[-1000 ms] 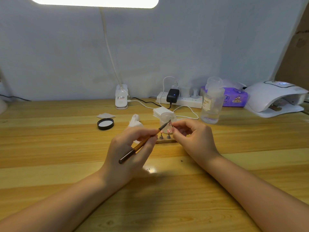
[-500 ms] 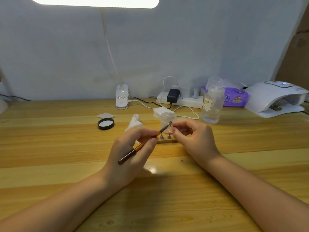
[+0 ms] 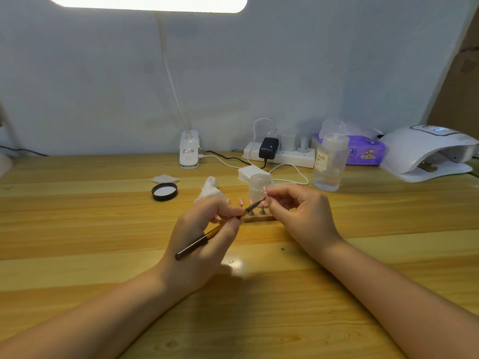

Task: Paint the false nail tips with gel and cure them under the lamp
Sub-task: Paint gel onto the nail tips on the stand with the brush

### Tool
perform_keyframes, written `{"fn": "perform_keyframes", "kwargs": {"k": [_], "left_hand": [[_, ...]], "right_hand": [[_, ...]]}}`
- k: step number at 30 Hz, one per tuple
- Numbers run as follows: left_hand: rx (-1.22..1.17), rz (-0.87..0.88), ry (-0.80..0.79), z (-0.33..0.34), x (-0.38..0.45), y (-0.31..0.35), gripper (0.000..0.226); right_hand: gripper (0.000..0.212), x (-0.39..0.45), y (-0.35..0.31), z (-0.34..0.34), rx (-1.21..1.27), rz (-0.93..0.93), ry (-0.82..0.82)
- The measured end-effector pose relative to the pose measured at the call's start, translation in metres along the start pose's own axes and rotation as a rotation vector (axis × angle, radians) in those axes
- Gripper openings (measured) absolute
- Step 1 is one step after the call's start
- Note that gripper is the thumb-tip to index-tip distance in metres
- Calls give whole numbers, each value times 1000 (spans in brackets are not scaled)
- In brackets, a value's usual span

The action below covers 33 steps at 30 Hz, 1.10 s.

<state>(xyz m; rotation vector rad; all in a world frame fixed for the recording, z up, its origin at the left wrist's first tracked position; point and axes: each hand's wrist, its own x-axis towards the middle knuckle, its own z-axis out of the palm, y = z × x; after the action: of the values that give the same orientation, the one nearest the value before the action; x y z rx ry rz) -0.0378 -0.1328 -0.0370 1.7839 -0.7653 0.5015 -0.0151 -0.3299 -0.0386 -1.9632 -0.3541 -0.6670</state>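
My left hand (image 3: 207, 234) grips a brown-handled gel brush (image 3: 204, 238) like a pen, its bristle end pointing up and right. The brush tip touches a small pink false nail tip (image 3: 265, 195) that my right hand (image 3: 298, 213) pinches between thumb and forefinger. Just behind the hands a wooden strip (image 3: 259, 218) carries small metal stands (image 3: 262, 211) with more pink nail tips (image 3: 241, 202). A small clear jar (image 3: 260, 186) stands behind the strip. The white curing lamp (image 3: 427, 154) sits at the far right of the table.
A black jar lid (image 3: 164, 191), a white pad (image 3: 164, 179) and a crumpled white wipe (image 3: 210, 191) lie at left centre. A clear liquid bottle (image 3: 329, 161), purple tissue pack (image 3: 363, 151), power strip (image 3: 280, 155) with cables and desk-lamp base (image 3: 189, 152) line the back of the wooden table (image 3: 77, 229).
The brush tip has shifted slightly against the nail tip held in my right hand. Both hands stay in nearly the same place.
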Motion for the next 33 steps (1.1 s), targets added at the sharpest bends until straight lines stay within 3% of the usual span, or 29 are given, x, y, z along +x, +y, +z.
{"fn": "perform_keyframes", "kwargs": {"k": [6, 11, 33], "left_hand": [[125, 45, 10, 2, 3, 2, 31], [51, 45, 21, 1, 1, 4, 24], [141, 106, -29, -1, 2, 4, 27]], "right_hand": [[22, 0, 0, 0, -1, -16, 6], [20, 1, 1, 1, 8, -14, 19], [19, 1, 2, 1, -45, 8, 38]]}}
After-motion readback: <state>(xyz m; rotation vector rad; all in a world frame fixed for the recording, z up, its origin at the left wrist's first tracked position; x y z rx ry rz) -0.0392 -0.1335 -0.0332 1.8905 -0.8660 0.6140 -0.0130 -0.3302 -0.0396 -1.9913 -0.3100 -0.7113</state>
